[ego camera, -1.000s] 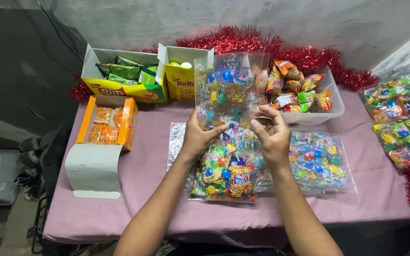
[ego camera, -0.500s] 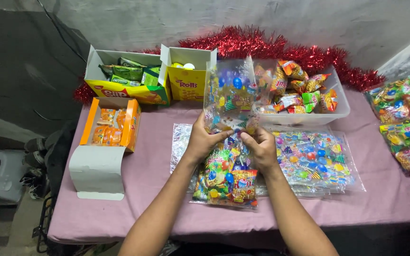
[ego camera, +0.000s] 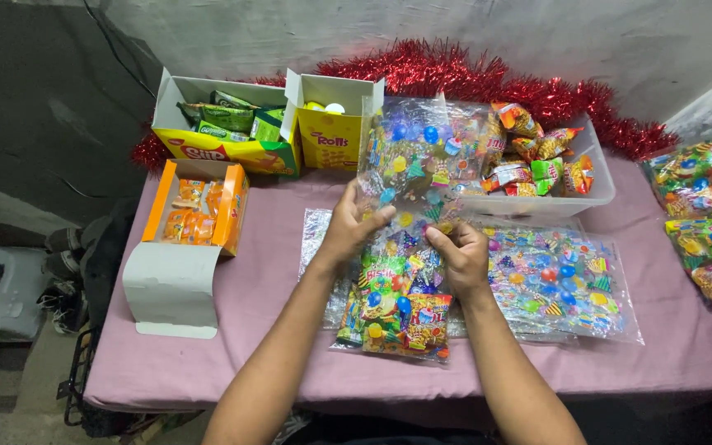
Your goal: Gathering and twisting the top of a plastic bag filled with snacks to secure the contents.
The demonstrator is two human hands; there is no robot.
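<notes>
A clear printed plastic bag [ego camera: 409, 152] with coloured dots stands upright above the table, held at its lower edge by both hands. My left hand [ego camera: 352, 227] pinches its lower left corner. My right hand [ego camera: 457, 254] grips its bottom edge to the right. Right under the hands lies a filled bag of colourful sweets [ego camera: 397, 309] on a stack of empty printed bags [ego camera: 562, 284]. Behind the held bag stands a clear tub [ego camera: 599, 185] of wrapped snacks.
An orange box [ego camera: 195, 210] of packets sits open at the left, a yellow-green box [ego camera: 224, 124] and a yellow box [ego camera: 331, 124] stand at the back. More filled bags [ego camera: 706, 214] lie at the right edge. Red tinsel [ego camera: 471, 70] lines the pink table [ego camera: 257, 288].
Both hands have come closer together along the bag's lower edge, and the right hand has dropped lower. The bag stays upright in front of the tub.
</notes>
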